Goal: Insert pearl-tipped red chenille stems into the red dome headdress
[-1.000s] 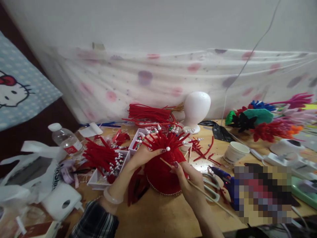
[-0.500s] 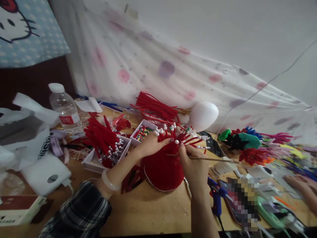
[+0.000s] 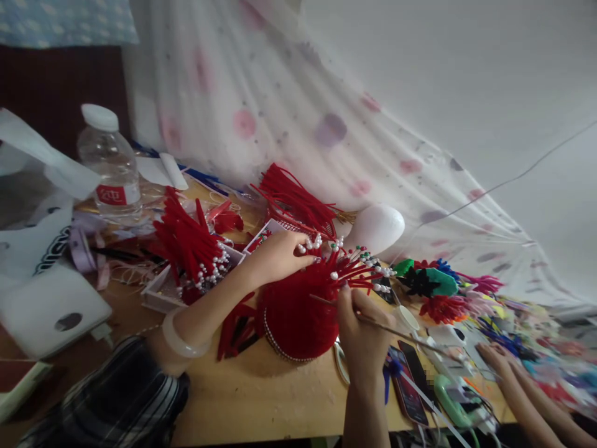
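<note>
And here, over the wooden table (image 3: 261,398), the thin wooden stick (image 3: 410,338) is pinched between the thumb and fingers of the right hand (image 3: 366,323). Its long axis is laid on a slant, from upper left to lower right; one end is pointed leftward and slightly up across the red velvety headpiece (image 3: 298,311), the other is carried out past the hand to the right.

The headpiece itself is set on the near part of the table, its bead-trimmed edge curved along the left and bottom. From its upper side the bead-tipped red stems (image 3: 357,269) are fanned upward and to the right.

At those stems, the left hand (image 3: 275,258) is reached in from the left, thumb and forefinger parted, white beads seen between them; whether anything is gripped cannot be told.

To the left, a red stem bundle (image 3: 180,239) is held in a white box (image 3: 158,292); beyond, a red basket (image 3: 284,218) and a white foam head (image 3: 382,227) are seen. At right, another person's hands (image 3: 499,361) are rested near colourful fuzzy flowers (image 3: 443,308).
</note>
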`<state>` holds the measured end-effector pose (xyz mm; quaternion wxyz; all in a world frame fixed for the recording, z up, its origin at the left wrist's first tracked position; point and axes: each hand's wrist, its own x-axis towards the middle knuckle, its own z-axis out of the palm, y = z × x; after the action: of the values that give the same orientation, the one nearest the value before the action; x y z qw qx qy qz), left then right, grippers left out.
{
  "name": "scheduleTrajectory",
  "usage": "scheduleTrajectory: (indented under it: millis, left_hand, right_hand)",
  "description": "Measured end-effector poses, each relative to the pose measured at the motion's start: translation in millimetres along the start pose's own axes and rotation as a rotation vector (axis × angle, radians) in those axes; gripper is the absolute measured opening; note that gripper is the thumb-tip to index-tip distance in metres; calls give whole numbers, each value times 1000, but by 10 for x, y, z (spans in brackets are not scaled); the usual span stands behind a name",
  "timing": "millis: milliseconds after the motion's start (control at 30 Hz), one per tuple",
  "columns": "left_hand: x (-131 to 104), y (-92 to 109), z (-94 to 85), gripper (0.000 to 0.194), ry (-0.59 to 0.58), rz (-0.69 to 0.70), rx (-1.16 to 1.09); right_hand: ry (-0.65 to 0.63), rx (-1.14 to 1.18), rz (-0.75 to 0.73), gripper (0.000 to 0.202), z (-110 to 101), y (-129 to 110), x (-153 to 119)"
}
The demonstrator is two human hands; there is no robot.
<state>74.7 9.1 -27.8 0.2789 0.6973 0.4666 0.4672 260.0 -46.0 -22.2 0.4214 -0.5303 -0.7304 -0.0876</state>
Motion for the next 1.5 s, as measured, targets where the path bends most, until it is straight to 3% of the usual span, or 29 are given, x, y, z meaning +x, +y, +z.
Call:
scheduleTrajectory:
  millis: [100,233,333,433,533,733,867,1067,1167,1267,1400,1500]
  left_hand:
    - [-1,12,-12,16,12,5,9]
    - [-1,-1,-2,17,33,14,-27]
    - [-3,-19,7,13,37,-18,-15]
    - [-7,-32,9,12,41,-35,-22]
    - [-11,-25,6,10,24,-34,-59]
    - [1,51,25,16,-23,-114,-130]
    - [-2,76,77,26,-42,-138,-209]
    - [-49,191,102,36,-111,-144,-24]
    - [-79,276,109,32,-167,-94,47]
    - [-87,325,119,30,-155,-125,90]
    - [-75,230,107,22,-121,-114,135]
    - [-49,-33,86,21,-71,-62,197]
  right_hand:
    - [55,-1,8,47,18,4,-30]
    - [29,96,108,47,-30,39,-110]
    - [152,197,278,42,-75,83,-229]
    - [277,286,350,39,-68,155,-382]
    - [333,368,360,38,-63,254,-524]
    - [272,502,246,30,-121,462,-720]
    - [283,449,163,17,96,631,-946]
    - [297,297,56,23,494,845,-1246]
    - [355,286,63,26,486,881,-1271]
    - [328,329,77,25,401,855,-1271]
    - [259,444,184,21,367,814,-1301]
    - [305,506,251,13,489,839,-1336]
